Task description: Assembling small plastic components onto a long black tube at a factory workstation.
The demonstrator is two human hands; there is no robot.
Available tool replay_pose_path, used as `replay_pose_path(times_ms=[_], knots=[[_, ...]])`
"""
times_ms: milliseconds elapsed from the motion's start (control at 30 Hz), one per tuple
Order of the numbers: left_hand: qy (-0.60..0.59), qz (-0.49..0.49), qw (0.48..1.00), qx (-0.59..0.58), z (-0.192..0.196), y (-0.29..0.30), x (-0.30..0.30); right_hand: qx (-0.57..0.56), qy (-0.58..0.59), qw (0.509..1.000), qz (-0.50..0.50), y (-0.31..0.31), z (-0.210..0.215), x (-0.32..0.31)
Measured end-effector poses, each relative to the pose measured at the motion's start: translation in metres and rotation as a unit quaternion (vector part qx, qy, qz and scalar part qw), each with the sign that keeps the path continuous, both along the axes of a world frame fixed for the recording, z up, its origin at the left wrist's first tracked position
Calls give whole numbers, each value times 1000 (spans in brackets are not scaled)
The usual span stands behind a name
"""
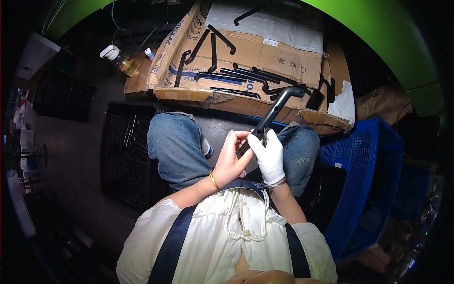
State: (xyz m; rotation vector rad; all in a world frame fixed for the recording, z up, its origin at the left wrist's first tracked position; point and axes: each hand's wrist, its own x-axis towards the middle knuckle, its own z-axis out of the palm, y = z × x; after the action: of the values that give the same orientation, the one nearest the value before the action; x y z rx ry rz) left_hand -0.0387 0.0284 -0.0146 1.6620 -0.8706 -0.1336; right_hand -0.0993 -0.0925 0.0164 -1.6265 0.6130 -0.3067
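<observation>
A long black bent handle-like part (273, 112) is held up between my two hands, its hooked end pointing away to the upper right. My bare left hand (229, 160), with a gold bangle at the wrist, has its fingers closed around the near end. In a white glove, my right hand (268, 158) grips the same part just beside it, thumb on top. What the fingertips do underneath is hidden. Beyond my hands, several similar black parts (231, 75) lie loose on an opened cardboard box (293, 54).
At the left, a black crate (109, 156) holds dark parts. A blue plastic crate (352, 189) stands at my right. A spray bottle (126, 65) with yellow liquid and a small white tube (149, 53) are left of the cardboard. My knees flank my hands.
</observation>
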Motion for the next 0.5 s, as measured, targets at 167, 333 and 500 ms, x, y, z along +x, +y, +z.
replay_pose_path(times_ms=[167, 333, 500], knots=[[521, -203, 827, -67, 16, 13, -3, 185, 28, 982, -14, -11, 18, 3], [508, -124, 852, -36, 18, 11, -6, 17, 16, 999, 40, -15, 7, 5], [530, -43, 842, -96, 18, 12, 5, -109, 35, 993, 26, -8, 28, -7]])
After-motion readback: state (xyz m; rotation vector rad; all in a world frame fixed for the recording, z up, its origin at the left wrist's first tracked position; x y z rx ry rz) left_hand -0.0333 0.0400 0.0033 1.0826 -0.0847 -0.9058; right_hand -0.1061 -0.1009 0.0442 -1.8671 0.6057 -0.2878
